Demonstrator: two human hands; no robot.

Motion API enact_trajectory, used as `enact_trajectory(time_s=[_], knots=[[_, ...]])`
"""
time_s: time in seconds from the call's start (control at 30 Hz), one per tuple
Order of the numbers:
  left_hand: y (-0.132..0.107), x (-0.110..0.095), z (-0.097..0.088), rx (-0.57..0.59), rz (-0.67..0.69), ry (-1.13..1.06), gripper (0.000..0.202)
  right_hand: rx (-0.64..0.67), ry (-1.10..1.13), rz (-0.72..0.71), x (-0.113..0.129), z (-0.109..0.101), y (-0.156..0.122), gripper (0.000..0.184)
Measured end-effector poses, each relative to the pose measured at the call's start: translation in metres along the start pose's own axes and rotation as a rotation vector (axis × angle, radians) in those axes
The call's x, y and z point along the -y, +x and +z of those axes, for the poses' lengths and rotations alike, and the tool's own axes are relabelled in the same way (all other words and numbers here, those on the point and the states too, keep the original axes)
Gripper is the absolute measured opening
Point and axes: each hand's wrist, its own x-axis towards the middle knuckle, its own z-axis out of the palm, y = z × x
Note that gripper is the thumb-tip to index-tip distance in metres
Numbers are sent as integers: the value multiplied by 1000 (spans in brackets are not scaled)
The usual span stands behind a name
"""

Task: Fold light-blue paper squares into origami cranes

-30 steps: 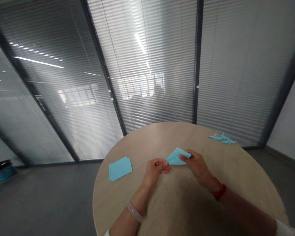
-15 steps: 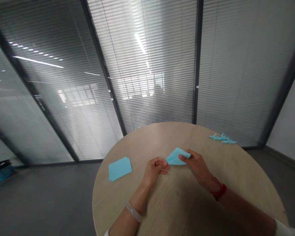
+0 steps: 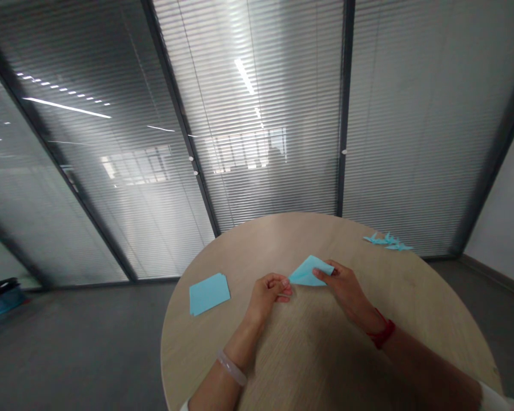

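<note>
A folded sheet of light-blue paper [image 3: 307, 272] is held between my two hands above the middle of the round table. My right hand [image 3: 340, 285] pinches its right corner, thumb on top and fingers behind. At the pointed left tip of the paper is my left hand [image 3: 270, 292], its thumb and forefinger pressed together there and its other fingers curled. The lower edge of the paper runs nearly straight, and its top rises to a blunt point. My fingers cover both ends of it.
A stack of blue paper sheets [image 3: 209, 294] lies at the left of the wooden table [image 3: 278, 228]. Several small folded blue paper pieces [image 3: 388, 241] sit near the far right edge. Glass panels with blinds [image 3: 265, 188] stand right behind the table.
The paper and my right hand have shifted very slightly to the right. My left hand has moved a little to the left, still at the paper's tip.
</note>
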Motion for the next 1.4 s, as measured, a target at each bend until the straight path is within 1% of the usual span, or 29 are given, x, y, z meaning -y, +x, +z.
enact_trajectory(time_s=[0.1, 0.2, 0.23, 0.27, 0.3, 0.37, 0.4, 0.47, 0.6, 0.7, 0.87, 1.0, 1.07, 1.23, 1.4], knots=[[-1, -1, 3, -19, 9, -33, 50, -4, 8, 14, 2, 1, -1, 36], [-1, 0, 9, 10, 1, -80, 68, 14, 48, 26, 5, 3, -3, 37], [-1, 1, 12, 25, 0, -89, 71, 23, 57, 28, 7, 4, -4, 36], [-1, 3, 14, 40, 1, -91, 71, 31, 59, 27, 8, 4, -5, 35], [-1, 4, 17, 55, 1, -88, 65, 38, 56, 25, 9, 5, -6, 35], [-2, 5, 20, 75, -5, -85, 50, 47, 42, 25, 10, 5, -7, 34], [-2, 6, 21, 76, -13, -91, 43, 50, 35, 27, 11, 5, -7, 34], [-3, 5, 23, 53, -24, -114, 38, 58, 19, 27, 12, 5, -8, 33], [-6, 1, 21, -18, -16, -138, 37, 73, -15, 9, 13, 5, -9, 31], [-7, -2, 20, -58, 10, -134, 37, 95, -22, 15, 11, 5, -8, 33], [-5, -7, 19, -118, 85, -149, 35, 225, -28, 29, 1, 6, -2, 40], [-5, -9, 17, -112, 90, -160, 32, 355, -33, 36, -4, 7, -1, 43], [-6, -9, 16, -99, 87, -165, 30, 395, -29, 45, -3, 8, -2, 43], [-6, -8, 15, -121, 76, -189, 32, 434, 9, 107, 1, 9, -6, 41], [-5, -9, 15, -152, 84, -200, 33, 478, 4, 138, -4, 10, -5, 38]])
